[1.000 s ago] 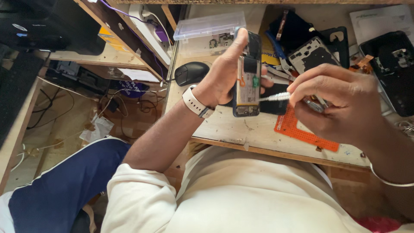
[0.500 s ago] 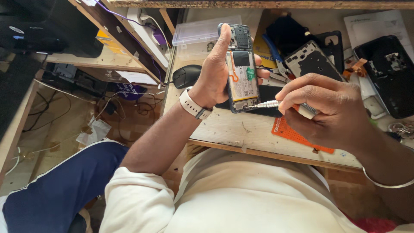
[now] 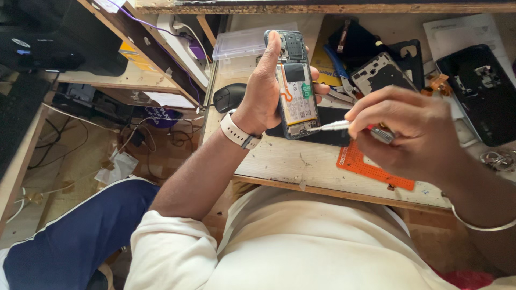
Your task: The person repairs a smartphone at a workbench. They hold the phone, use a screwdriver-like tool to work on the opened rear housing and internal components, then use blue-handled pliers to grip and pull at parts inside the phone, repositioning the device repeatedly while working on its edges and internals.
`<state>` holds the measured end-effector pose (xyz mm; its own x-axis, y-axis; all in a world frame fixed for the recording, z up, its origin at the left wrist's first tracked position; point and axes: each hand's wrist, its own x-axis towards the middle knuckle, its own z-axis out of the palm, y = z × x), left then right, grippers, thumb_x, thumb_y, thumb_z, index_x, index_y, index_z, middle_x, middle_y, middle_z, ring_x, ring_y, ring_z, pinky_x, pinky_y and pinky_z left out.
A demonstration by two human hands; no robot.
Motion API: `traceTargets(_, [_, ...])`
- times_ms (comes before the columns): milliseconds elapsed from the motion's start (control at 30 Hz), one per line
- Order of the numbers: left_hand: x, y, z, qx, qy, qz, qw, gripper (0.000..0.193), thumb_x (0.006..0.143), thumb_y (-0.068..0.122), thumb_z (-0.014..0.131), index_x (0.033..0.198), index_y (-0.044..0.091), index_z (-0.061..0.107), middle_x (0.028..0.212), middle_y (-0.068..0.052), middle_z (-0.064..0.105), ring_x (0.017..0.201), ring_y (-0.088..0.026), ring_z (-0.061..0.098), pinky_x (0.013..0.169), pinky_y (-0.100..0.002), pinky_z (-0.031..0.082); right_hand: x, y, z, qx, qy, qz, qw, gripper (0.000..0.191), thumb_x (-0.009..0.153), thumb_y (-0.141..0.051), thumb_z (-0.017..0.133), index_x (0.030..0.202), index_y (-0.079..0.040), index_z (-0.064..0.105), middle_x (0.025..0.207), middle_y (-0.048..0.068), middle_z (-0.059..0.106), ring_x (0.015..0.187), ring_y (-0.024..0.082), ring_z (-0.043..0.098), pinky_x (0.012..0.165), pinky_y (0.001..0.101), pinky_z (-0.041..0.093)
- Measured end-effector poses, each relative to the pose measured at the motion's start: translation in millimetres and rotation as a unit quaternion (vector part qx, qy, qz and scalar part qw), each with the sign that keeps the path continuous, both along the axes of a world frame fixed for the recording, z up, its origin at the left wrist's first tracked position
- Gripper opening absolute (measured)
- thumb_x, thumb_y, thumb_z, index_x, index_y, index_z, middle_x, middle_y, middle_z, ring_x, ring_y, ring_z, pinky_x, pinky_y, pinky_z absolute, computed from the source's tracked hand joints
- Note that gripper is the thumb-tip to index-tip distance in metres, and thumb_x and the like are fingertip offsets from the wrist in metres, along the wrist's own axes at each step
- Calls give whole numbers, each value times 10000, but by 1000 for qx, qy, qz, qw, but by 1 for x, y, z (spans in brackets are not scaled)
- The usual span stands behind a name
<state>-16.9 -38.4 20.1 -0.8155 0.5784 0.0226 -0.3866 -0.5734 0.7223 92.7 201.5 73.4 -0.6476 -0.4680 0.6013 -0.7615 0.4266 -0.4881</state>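
Phone: opened phone (image 3: 295, 91) with its back cover off stands upright in your left hand (image 3: 263, 88), raised above the near part of the wooden bench (image 3: 301, 166); its battery and inner boards face you.
Left hand: you have it closed around the phone, thumb up along the left edge, fingertips wrapping round the right edge; a pale wristband (image 3: 236, 131) sits just below it.
Screwdriver: silver-tipped screwdriver (image 3: 336, 126) lies nearly level, its tip touching the lower right corner of the phone, just right of your left palm.
Right hand: your right hand (image 3: 414, 129) is curled shut on the screwdriver's handle, fingers bunched over it, to the right of the phone and a little lower; a thin bangle (image 3: 478, 225) circles that wrist.
Under your right hand: orange perforated mat (image 3: 371, 166) lies flat on the bench, partly covered by your fingers.
Beyond your left hand: clear plastic box (image 3: 242, 45) and black computer mouse (image 3: 228, 96) sit just past your left thumb.
Beyond your right hand: another dismantled phone body (image 3: 381, 70) rests near blue-handled pliers (image 3: 338, 67); farther right lies a dark phone shell (image 3: 481, 91).
Below your left arm: cables (image 3: 150, 134) trail on the floor beside your blue trouser leg (image 3: 64, 241).
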Motion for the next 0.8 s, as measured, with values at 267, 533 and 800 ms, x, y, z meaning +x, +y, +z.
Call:
traceTargets(267, [1, 2, -2, -4, -9, 0, 1000, 592, 1010, 665, 424, 1155, 104, 542, 957, -143, 698, 905, -351, 763, 775, -484, 636, 9, -5, 1, 8, -7, -10, 1000, 161, 815, -12, 781, 920, -108, 706, 1047, 33, 734, 905, 134, 749, 751, 246, 630])
traceTargets(533, [1, 3, -2, -30, 5, 34, 999, 594, 992, 664, 430, 1190, 116, 542, 951, -134, 689, 877, -336, 759, 761, -481, 630, 10, -6, -2, 14, 2, 6, 1000, 153, 847, -37, 783, 972, -67, 700, 1068, 77, 710, 831, 122, 733, 708, 243, 625])
traceTargets(800, [-1, 6, -8, -32, 32, 79, 996, 642, 973, 695, 459, 1194, 98, 538, 982, -120, 668, 887, -322, 757, 773, -474, 631, 8, -10, -7, 11, 24, 17, 1000, 151, 1015, -103, 684, 1151, -44, 713, 1119, 95, 681, 841, 148, 726, 696, 224, 622])
